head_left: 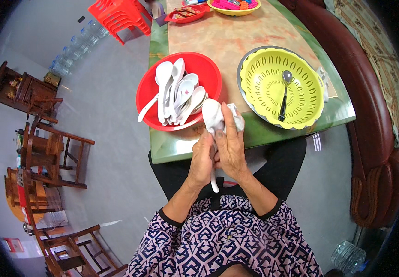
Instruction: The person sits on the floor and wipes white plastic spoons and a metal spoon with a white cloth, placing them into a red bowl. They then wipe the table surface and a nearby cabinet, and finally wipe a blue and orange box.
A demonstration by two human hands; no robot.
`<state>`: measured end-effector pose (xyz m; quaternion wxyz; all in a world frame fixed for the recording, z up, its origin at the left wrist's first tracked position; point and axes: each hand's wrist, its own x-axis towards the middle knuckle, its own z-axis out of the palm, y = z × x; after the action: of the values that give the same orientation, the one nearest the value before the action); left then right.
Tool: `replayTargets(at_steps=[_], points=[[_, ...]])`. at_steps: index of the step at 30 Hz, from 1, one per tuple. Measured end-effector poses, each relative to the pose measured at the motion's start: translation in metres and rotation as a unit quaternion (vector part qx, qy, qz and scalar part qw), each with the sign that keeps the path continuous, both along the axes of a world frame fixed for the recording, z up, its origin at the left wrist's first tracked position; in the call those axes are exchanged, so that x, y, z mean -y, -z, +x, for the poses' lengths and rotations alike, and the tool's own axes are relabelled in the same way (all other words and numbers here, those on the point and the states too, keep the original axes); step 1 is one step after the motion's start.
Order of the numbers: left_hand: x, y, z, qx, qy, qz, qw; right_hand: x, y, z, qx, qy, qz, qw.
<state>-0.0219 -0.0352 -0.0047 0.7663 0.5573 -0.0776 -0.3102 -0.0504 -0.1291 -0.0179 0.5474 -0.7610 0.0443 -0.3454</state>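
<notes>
Over the near edge of the table, my left hand (201, 156) is closed round the handle of a white ladle (214, 181), whose handle end sticks out below. My right hand (231, 152) presses a white cloth (239, 122) against the ladle's bowl, partly hiding it. Just left of my hands, a red bowl (213, 69) holds several white spoons and ladles (181, 92), piled with handles pointing different ways. To the right stands a yellow slotted colander (259, 69) inside a grey basin (242, 90). A metal spoon with a black handle (284, 101) lies in the colander.
At the table's far end are a red tray (188, 19) with packets and a yellow basket (236, 12) of colourful pieces. A brown leather sofa (370, 124) runs along the right. Stacked red stools (123, 18), wooden chairs (54, 152) and water bottles (77, 48) stand left.
</notes>
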Motion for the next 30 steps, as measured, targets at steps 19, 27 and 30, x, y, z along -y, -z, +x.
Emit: replayTargets(at_steps=[19,27,30], points=[[0.006,-0.010,-0.014,0.076,0.005,0.016,0.997,0.025,-0.040,0.025,-0.060,-0.069,0.285,0.954],[0.022,-0.007,0.004,0.065,-0.135,-0.117,0.982,-0.010,-0.036,0.002,-0.019,-0.094,0.292,0.952],[0.021,-0.001,0.007,0.096,-0.145,-0.104,0.979,-0.007,-0.027,-0.002,-0.052,-0.066,0.257,0.963]])
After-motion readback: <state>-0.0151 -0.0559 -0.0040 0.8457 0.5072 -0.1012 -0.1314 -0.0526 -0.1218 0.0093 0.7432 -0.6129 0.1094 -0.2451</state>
